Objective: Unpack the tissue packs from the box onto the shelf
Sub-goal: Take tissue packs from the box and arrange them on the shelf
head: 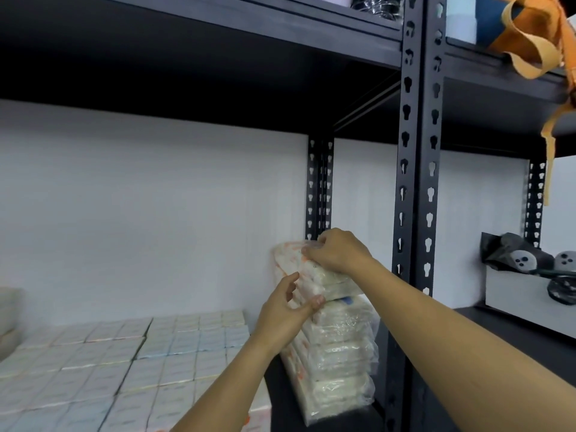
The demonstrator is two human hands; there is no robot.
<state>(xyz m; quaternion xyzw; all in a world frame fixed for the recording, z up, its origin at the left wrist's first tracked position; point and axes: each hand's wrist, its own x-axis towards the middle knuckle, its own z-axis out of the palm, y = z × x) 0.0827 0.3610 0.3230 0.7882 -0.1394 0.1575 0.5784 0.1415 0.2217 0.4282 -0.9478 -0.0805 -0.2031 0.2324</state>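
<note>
From the head camera I saw both hands up at the right end of the shelf [324, 413], working on the top tissue pack [307, 271]. My right hand [338, 252] came in from above, its fingers curled over the pack's upper edge and gripping it. My left hand [285, 310] met the same pack from below, thumb pressed against its near face and the fingers tucked behind, so it pinched the lower corner. The pack was tilted, its left end lifted higher than its right, and it sat on top of a stack of tissue packs [339, 360] in clear wrap that stood just beside the black upright post [416, 188]. I could not tell whether the tilted pack was fully resting on the stack or partly carried by the hands.

To the left of the stack, rows of small white boxes [131, 363] covered the shelf, packed edge to edge. Behind everything was a white wall [156, 198]. In the next bay to the right a white tray [526, 291] held some dark grey items, and an orange ribbon [530, 35] hung from the level above
</note>
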